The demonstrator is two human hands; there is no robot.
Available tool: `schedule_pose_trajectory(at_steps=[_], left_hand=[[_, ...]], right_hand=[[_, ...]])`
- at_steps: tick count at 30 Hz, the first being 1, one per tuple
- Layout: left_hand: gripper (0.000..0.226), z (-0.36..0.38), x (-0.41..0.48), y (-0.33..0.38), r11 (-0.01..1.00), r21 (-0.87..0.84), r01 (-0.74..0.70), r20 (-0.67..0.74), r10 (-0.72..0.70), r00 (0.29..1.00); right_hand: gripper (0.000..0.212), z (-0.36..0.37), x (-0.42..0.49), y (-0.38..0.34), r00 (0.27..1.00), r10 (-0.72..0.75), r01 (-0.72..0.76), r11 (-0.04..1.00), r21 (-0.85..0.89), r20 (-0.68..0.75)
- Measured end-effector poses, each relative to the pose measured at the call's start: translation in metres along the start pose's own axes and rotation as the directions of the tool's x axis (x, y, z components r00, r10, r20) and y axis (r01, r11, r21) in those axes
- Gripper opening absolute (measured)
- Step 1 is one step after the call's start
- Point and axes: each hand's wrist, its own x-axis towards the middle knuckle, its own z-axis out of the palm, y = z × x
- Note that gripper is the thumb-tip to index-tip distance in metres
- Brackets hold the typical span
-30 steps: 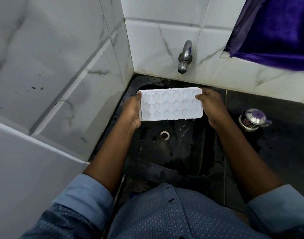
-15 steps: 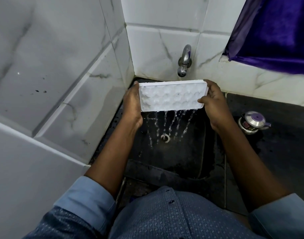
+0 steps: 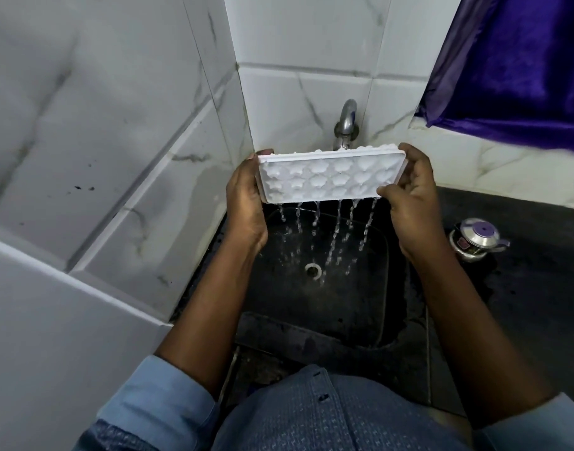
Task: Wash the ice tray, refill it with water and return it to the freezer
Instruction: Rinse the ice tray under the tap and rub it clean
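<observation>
A white ice tray [image 3: 328, 177] with several shaped cups is held over the black sink [image 3: 390, 288], tipped steeply with its open face toward me. Water streams off its lower edge into the basin near the drain [image 3: 312, 270]. My left hand [image 3: 246, 203] grips the tray's left end, fingers curled behind it. My right hand [image 3: 412, 203] grips the right end, thumb on the front lower corner. The metal tap [image 3: 346, 125] sticks out of the tiled wall just behind the tray's top edge.
Marble-look tiled walls [image 3: 116, 157] close in on the left and behind the sink. A small steel lidded pot with a purple knob [image 3: 476, 237] stands on the dark wet counter [image 3: 539, 288] to the right. A purple curtain [image 3: 523, 66] hangs at the upper right.
The tray went from lying nearly flat over the sink to raised and tipped toward me, and the water in it now pours out into the basin. Both hands kept their hold.
</observation>
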Motion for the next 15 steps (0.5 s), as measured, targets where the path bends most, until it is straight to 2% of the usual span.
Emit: schedule_pose_trajectory(at_steps=[8,15], left_hand=[[0.035,0.001,-0.016,0.007,0.993,0.062,-0.096,0.110,0.089,0.990],[0.038,-0.005,-0.031,0.013,0.989,0.086,-0.120,0.062,0.115,0.991]], right_hand=[[0.069,0.004,-0.012,0.000,0.995,-0.015,0.021,0.998,0.062,-0.097],[0.064,-0.003,-0.017,-0.007,0.992,-0.098,0.101,0.994,0.036,-0.076]])
